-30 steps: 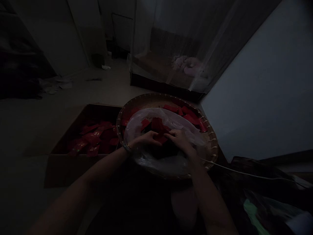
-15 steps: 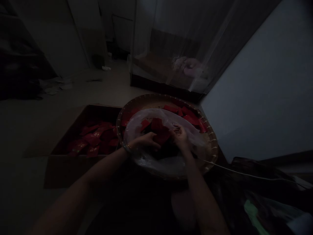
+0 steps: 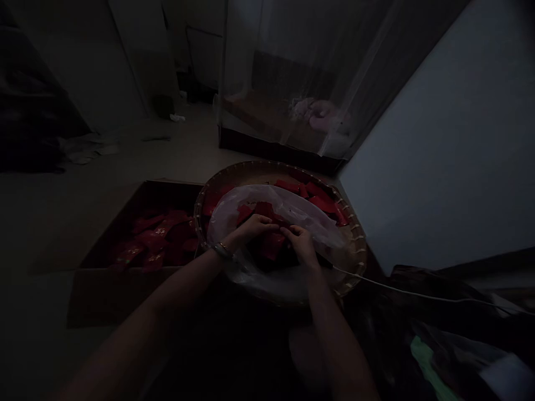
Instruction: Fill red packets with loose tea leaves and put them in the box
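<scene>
My left hand and my right hand meet over a round woven bamboo tray. Fingers of both hands pinch the upper edge of a red envelope, which hangs below them. Under and around it spreads a clear plastic bag with its mouth wide. Other red pieces show inside the bag, just beyond my fingertips. More red envelopes lie along the far right of the tray. The dim light hides the bag's depth.
A cardboard box holding many red envelopes with gold print stands left of the tray. A white cord runs off rightward. A pale wall rises at right, and a netted bed is behind.
My hands have drawn together, the left moving forward and the right inward. Both now pinch the envelope's upper edge, where before they held it apart at its sides.
</scene>
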### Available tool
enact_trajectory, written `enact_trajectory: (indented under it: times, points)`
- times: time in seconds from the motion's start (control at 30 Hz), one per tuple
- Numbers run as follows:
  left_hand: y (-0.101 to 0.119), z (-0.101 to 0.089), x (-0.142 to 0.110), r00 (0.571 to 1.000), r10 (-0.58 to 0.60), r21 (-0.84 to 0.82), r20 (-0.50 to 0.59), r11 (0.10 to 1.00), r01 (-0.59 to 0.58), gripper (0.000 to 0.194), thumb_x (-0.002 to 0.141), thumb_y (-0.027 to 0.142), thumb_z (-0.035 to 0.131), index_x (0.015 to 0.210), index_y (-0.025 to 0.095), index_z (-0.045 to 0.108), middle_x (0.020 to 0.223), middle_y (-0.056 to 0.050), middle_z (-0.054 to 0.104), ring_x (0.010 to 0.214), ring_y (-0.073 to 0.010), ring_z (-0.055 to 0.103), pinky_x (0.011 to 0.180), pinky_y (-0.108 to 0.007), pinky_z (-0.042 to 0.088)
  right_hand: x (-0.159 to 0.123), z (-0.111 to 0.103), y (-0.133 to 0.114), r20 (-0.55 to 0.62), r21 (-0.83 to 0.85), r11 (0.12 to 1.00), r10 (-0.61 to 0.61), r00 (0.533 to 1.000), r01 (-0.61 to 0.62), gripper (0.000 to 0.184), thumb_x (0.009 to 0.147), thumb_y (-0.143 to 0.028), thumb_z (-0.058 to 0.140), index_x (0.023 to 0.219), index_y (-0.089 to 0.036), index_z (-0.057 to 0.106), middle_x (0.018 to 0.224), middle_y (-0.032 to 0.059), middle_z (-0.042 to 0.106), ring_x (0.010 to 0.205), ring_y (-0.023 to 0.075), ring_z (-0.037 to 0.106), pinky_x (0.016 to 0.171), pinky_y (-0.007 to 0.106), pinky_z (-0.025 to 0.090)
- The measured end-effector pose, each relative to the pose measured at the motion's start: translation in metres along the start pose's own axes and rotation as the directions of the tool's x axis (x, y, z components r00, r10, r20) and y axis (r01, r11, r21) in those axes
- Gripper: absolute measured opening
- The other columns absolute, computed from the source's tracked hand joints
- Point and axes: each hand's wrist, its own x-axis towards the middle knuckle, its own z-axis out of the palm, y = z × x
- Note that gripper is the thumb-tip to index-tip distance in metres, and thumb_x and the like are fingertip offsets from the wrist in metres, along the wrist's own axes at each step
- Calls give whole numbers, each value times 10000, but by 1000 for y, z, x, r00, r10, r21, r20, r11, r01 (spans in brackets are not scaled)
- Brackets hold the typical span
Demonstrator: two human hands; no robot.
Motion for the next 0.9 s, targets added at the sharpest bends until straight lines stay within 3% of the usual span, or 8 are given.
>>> enact_trajectory:
  times: [0.3, 0.5, 0.57, 0.63, 0.7, 0.77, 0.83, 0.9]
  points:
    - [-4, 3, -5, 999, 4, -82, -47, 997, -8, 458, 737, 553, 596, 790, 101, 651, 671, -4, 576, 572, -84, 461, 525, -202, 349, -1, 2, 7, -34, -47, 998, -43, 999, 41, 434, 635, -594, 647, 560, -174, 566, 423, -63, 419, 363, 73, 358, 382, 215, 252]
    - [-3, 12, -14, 985, -92, -105, 149, 989, 109, 390, 583, 352, 787, 844, 96, 651, 695, 0, 613, 586, -96, 521, 580, -227, 426, -1, -1, 5, -29, -189, 979, -83, 996, 76, 469, 673, -627, 595, 552, -175, 579, 383, -54, 414, 373, 97, 390, 406, 226, 287]
    - [-3, 11, -16, 981, -122, -123, 149, 982, 141, 358, 576, 311, 790, 821, 90, 652, 676, -1, 614, 574, -97, 525, 585, -235, 436, -1, -9, 4, -25, -246, 963, -120, 992, 110, 449, 740, -594, 543, 664, -166, 652, 492, -12, 557, 472, 137, 513, 468, 238, 373]
    - [-2, 10, -17, 983, -129, -132, 127, 981, 146, 329, 586, 289, 781, 814, 87, 658, 670, -5, 620, 569, -96, 529, 595, -238, 442, -3, -22, 5, 3, -336, 926, -180, 984, 171, 382, 801, -497, 514, 870, -168, 694, 783, 48, 697, 722, 193, 632, 637, 278, 467]
    - [-1, 8, -18, 985, -121, -127, 126, 983, 137, 325, 590, 273, 777, 832, 85, 668, 685, -15, 636, 582, -101, 545, 617, -243, 451, -5, -36, 9, 117, -488, 845, -184, 976, 217, 337, 780, -346, 581, 1067, -189, 660, 1024, 83, 698, 934, 233, 637, 808, 337, 472]
    - [-1, 8, -18, 982, -126, -118, 140, 983, 143, 337, 585, 269, 781, 845, 82, 676, 699, -27, 650, 597, -113, 565, 631, -253, 461, -8, -49, 17, 215, -624, 740, -147, 966, 251, 515, 688, -207, 671, 1197, -193, 591, 1140, 113, 660, 1040, 261, 611, 896, 372, 443]
    - [-2, 10, -17, 976, -138, -129, 166, 979, 160, 340, 578, 269, 786, 839, 79, 681, 703, -35, 658, 605, -121, 580, 635, -260, 471, -10, -58, 26, 228, -703, 663, -133, 964, 258, 640, 617, -134, 713, 1236, -184, 557, 1209, 138, 621, 1108, 281, 579, 939, 386, 420]
    - [-5, 11, -17, 969, -150, -149, 196, 972, 180, 331, 578, 267, 792, 830, 81, 685, 707, -36, 664, 607, -122, 591, 643, -265, 481, -11, -62, 33, 210, -728, 636, -150, 966, 257, 651, 597, -114, 722, 1225, -180, 564, 1245, 149, 597, 1145, 291, 557, 955, 391, 412]
